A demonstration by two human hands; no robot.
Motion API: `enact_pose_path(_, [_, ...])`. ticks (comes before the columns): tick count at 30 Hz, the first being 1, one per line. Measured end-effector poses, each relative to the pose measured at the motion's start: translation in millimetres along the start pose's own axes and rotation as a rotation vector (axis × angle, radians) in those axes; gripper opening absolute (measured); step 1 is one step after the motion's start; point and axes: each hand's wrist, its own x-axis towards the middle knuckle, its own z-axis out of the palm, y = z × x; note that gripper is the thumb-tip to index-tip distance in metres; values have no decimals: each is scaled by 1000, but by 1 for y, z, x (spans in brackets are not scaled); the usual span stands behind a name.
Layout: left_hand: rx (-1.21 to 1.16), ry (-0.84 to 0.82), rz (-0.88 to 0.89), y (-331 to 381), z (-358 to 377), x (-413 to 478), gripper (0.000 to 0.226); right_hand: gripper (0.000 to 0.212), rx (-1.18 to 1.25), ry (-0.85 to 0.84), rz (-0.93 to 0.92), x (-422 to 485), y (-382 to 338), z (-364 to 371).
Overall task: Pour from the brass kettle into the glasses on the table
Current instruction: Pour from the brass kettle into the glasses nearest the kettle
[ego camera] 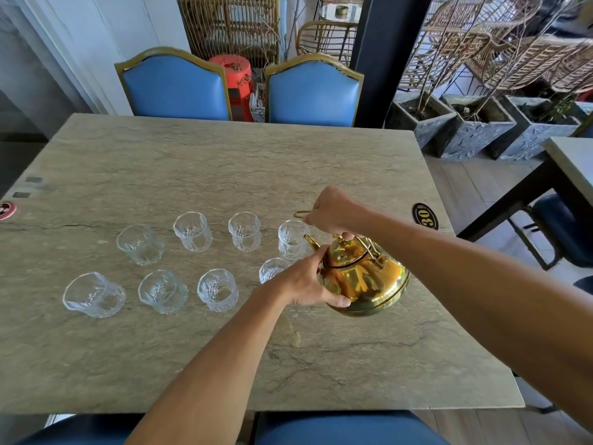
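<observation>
A shiny brass kettle (pixel 362 277) hangs tilted above the stone table (pixel 224 162), its spout pointing left over the far right glass (pixel 292 239). My right hand (pixel 337 210) grips the kettle's wire handle from above. My left hand (pixel 305 282) cups the kettle's left side and underside. Several clear textured glasses stand in two rows: a far row (pixel 193 231) and a near row (pixel 217 289). The near right glass (pixel 272 269) is partly hidden behind my left hand. I cannot tell whether liquid is flowing.
Two blue chairs (pixel 175 86) stand at the far edge. A black oval number plate (pixel 425 216) lies to the right of the kettle. A round red badge (pixel 6 210) sits at the left edge. Stone planters (pixel 475 130) and another table (pixel 574 162) stand to the right.
</observation>
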Motion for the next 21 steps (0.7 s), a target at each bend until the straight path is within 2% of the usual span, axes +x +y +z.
enact_pose_path(10, [-16,-2,-10,-2,1,3,110,31,24,-37,10,-4,-2,-4])
enact_pose_path(21, [-38,4,10,-3,1,3,107,26,20,-39,12,-3,-4,-5])
